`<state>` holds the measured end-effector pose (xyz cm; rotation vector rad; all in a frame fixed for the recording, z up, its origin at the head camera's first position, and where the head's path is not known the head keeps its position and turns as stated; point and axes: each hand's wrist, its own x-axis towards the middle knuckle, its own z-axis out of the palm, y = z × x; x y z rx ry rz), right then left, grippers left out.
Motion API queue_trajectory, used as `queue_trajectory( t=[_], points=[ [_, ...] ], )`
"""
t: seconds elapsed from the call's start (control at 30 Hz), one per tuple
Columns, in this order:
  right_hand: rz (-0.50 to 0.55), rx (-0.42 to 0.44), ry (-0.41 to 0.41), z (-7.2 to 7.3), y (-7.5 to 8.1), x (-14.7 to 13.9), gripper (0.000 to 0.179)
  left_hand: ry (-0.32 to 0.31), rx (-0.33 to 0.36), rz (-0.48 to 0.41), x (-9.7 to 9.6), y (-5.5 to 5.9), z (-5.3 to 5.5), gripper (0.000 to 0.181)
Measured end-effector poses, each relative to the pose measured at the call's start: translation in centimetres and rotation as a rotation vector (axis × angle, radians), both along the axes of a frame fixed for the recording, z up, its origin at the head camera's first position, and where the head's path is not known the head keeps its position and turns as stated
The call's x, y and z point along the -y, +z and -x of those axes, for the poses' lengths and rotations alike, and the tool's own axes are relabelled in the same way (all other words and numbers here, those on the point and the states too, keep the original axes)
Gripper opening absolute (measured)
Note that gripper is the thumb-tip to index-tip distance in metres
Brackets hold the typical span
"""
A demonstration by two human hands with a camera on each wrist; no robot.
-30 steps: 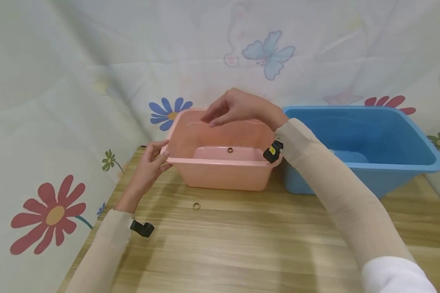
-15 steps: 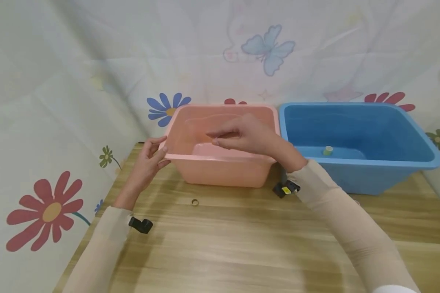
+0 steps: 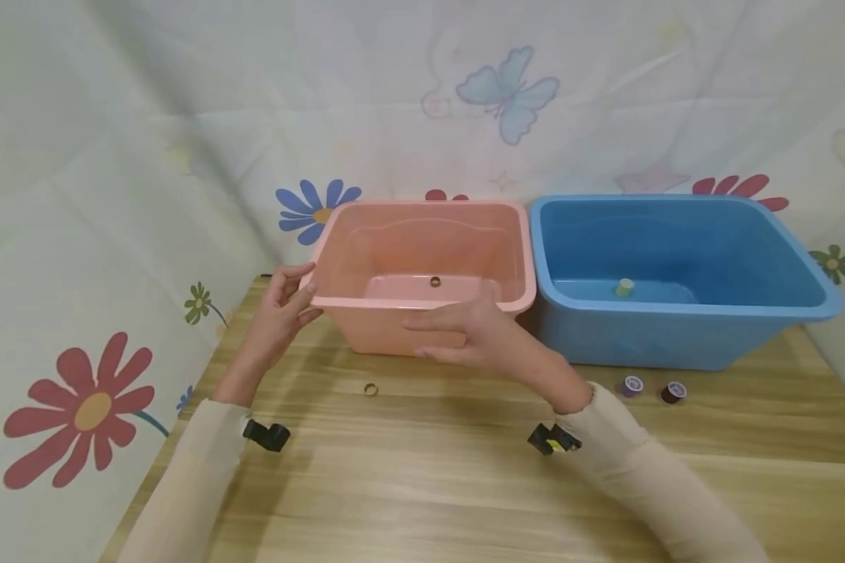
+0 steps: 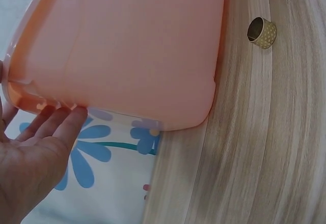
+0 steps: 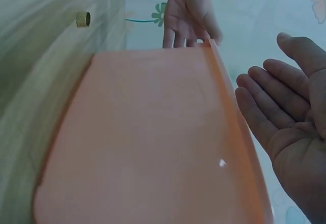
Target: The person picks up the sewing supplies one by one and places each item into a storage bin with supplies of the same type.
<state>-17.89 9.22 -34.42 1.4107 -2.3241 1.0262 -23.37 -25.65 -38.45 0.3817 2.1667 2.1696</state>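
My left hand [image 3: 276, 313] holds the pink plastic bin [image 3: 422, 332] by the left end of its rim, thumb on top and fingers beneath. The left wrist view shows the fingers [image 4: 51, 124] under that rim. My right hand [image 3: 475, 336] hovers in front of the bin's near wall. Its fingers are extended and the palm holds nothing, as the right wrist view shows. One gold ring-shaped thimble [image 3: 435, 281] lies on the bin's floor. Another gold thimble [image 4: 263, 32], dimpled and open at both ends, sits on the table before the bin.
A larger blue bin [image 3: 683, 338] stands right of the pink one, with a small pale green spool [image 3: 624, 288] inside. Before it on the wooden table [image 3: 422, 485] lie a light purple spool [image 3: 631, 386] and a dark spool [image 3: 674, 392]. A printed curtain [image 3: 394, 94] hangs behind.
My right hand has come down from above the pink bin, through its opening, and out toward me past the near rim. The thimble inside shows again. My left hand keeps its hold.
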Motion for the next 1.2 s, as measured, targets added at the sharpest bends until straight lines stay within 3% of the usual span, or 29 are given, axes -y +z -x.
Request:
queue_trajectory(
  t=[0.3, 0.6, 0.77, 0.93, 1.2],
  points=[
    [0.017, 0.140, -0.050, -1.4, -3.2, 0.5, 0.036, 0.018, -0.005, -0.043, 0.1, -0.1, 0.3, 0.036],
    [0.009, 0.278, -0.120, -2.6, -7.4, 2.2, 0.034, -0.007, 0.003, -0.060, 0.3, -0.6, 0.2, 0.037],
    [0.017, 0.388, -0.173, -2.8, -8.7, 3.2, 0.034, -0.021, -0.003, -0.063, 0.5, -0.8, 0.6, 0.035],
    [0.048, 0.442, -0.189, -2.9, -10.0, 4.0, 0.034, -0.035, -0.002, -0.024, 0.5, -1.0, 0.7, 0.031],
    [0.086, 0.447, -0.226, -1.9, -11.0, 6.4, 0.033, -0.034, -0.071, -0.034, 0.9, -0.6, 0.9, 0.028]
  ],
)
